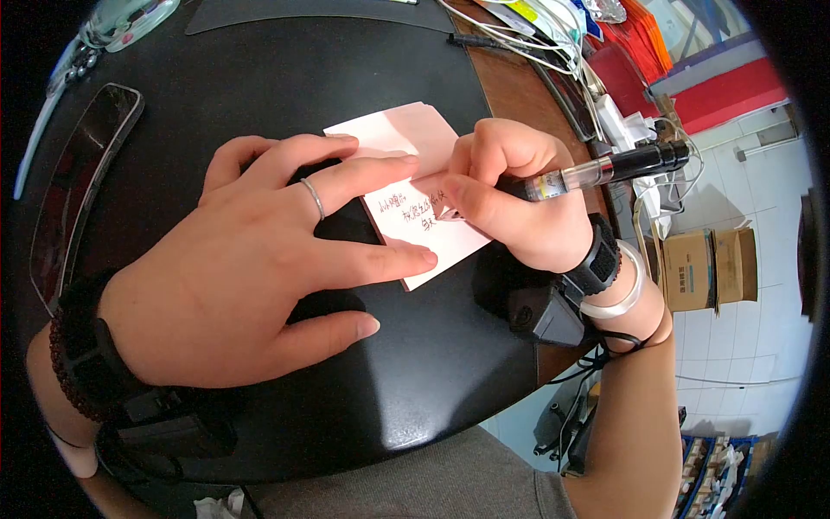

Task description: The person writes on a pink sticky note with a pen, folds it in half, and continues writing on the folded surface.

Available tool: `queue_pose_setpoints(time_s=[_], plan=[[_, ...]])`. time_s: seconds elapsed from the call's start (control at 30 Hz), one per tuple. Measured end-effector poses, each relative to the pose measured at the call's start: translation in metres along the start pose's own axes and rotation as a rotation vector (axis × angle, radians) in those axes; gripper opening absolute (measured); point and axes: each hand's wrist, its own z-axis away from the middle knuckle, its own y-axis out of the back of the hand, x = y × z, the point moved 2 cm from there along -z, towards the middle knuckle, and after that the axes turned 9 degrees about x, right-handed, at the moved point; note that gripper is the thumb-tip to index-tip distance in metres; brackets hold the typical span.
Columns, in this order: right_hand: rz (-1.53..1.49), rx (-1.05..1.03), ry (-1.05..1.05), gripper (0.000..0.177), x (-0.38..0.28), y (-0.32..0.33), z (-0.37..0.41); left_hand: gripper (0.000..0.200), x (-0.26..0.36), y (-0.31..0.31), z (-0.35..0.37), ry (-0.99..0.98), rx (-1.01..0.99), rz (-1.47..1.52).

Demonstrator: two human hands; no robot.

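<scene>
Paper [398, 130] looks thin under the left hand [233, 251], fingers spread. The right hand's [536, 221] fingers pinch the light-looking pen [590, 176] low, top toward three o'clock, tip maybe touching.

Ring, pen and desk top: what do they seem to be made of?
The ring looks like polished metal, silvery with a glint. The pen is likely glossy plastic, partly see-through, partly black. The desk top reflects light in soft patches, so perhaps smooth black laminate, though leatherette is possible.
</scene>
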Motion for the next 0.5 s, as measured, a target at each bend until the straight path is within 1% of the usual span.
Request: queue_pose_setpoints(time_s=[0.13, 0.23, 0.3, 0.5], plan=[[-0.001, 0.021, 0.01, 0.024, 0.001, 0.0001, -0.0007, 0.052, -0.0005, 0.0003, -0.0002, 0.001, -0.002, 0.006], [-0.014, -0.021, 0.009, 0.024, -0.0002, 0.0002, 0.0005, 0.052, -0.0001, -0.0004, -0.0002, 0.0, 0.002, 0.009], [0.005, 0.021, -0.009, 0.024, -0.0002, 0.0016, -0.0009, 0.052, -0.0006, -0.0002, -0.0005, -0.001, 0.009, 0.008], [0.017, 0.017, -0.011, 0.023, -0.0002, 0.0017, -0.0005, 0.052, -0.0002, -0.0005, 0.0002, 0.001, 0.015, 0.006]])
